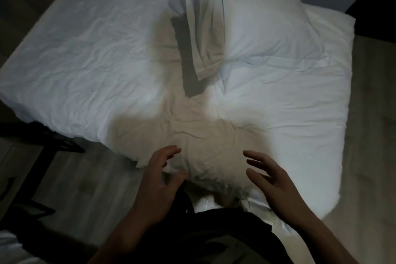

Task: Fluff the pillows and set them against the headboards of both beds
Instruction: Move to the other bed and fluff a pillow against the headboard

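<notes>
Both hands spread over the near pillow (214, 152), gripping nothing.
Left hand (159, 180) and right hand (272, 178) have fingers released; a careless grab probably shoves the pillow off the bed (75, 45).

Both bare forearms reach forward from the bottom of the view, toward the near end of the pillow (205, 135). The left hand (158, 182) hovers at the pillow's near left corner, palm turned inward, fingers spread and loosely bent, thumb by the pillow's edge. The right hand (272, 178) hovers at the pillow's near right side, palm facing left, fingers fanned and nearly straight. Neither hand has a grip on anything; whether the fingertips touch the pillow cannot be told.
</notes>
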Tool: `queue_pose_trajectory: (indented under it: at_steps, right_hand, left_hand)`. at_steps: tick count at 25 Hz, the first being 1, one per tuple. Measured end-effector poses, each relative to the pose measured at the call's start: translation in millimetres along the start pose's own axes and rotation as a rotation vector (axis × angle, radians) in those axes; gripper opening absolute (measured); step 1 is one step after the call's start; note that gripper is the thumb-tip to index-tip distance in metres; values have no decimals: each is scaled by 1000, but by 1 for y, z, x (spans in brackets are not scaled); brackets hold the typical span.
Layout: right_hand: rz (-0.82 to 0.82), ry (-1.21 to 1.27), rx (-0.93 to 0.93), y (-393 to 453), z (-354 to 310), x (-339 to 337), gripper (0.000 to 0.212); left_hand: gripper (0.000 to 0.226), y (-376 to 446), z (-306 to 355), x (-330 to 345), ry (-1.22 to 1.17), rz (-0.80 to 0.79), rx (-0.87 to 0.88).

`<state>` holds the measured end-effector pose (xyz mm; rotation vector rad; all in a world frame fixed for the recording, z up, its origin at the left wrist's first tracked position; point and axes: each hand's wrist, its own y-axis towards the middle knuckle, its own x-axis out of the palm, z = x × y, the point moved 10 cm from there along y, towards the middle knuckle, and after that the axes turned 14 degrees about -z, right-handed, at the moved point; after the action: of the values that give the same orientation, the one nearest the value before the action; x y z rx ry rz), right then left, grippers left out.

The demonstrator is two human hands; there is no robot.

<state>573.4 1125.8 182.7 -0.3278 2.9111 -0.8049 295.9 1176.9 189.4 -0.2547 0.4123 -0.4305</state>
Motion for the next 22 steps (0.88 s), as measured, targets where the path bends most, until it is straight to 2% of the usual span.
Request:
queue_pose_trajectory:
  at_steps: [3, 7, 13, 17, 19, 21, 22]
  right_hand:
    - [35, 48, 50, 25, -15, 41, 39]
    - [97, 133, 112, 39, -25, 62, 42]
    - [250, 168, 53, 91, -42, 7, 39]
    - [316, 232, 52, 134, -31, -39, 39]
    - [331, 258, 63, 151, -20, -59, 38]
    - [336, 260, 71, 167, -8, -77, 37]
    - [338, 261, 74, 177, -1, -87, 37]
  left_hand:
    - [52, 37, -17, -47, 42, -101, 22]
    - [51, 79, -21, -71, 30, -216, 24]
    - [47, 175, 0, -48, 13, -332, 33]
    - [46, 271, 15, -18, 113, -401, 27]
    - [41, 329, 16, -10, 163, -387, -4]
    - [41, 395, 15, -14, 201, -291, -46]
    - [47, 431, 14, -19, 245, -217, -57]
